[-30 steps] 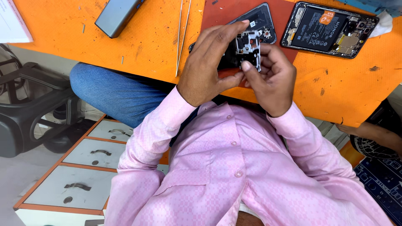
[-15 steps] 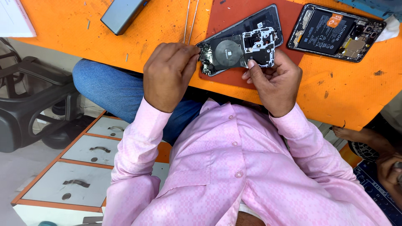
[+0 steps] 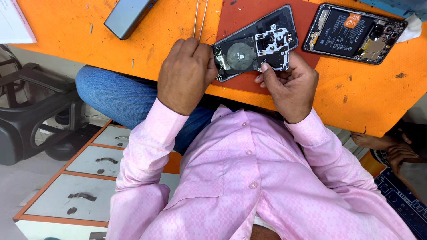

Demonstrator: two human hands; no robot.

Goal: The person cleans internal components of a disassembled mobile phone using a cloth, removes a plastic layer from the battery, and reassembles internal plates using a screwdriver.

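Left hand (image 3: 186, 74) fingers clamp the opened phone (image 3: 254, 43) flat by its near end so it won't slide on the table (image 3: 356, 102), while right hand (image 3: 289, 84) fingers pinch the inner cover plate (image 3: 272, 49) right at their tips.

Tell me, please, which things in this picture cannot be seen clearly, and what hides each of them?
- Head view: the left hand covers the near end of the opened phone, so its grip there is hidden.
- Head view: the tweezers are cut off by the top edge.
- Head view: the grey box is cut off by the top edge.
- Head view: small parts under the right hand fingertips are too small to identify.
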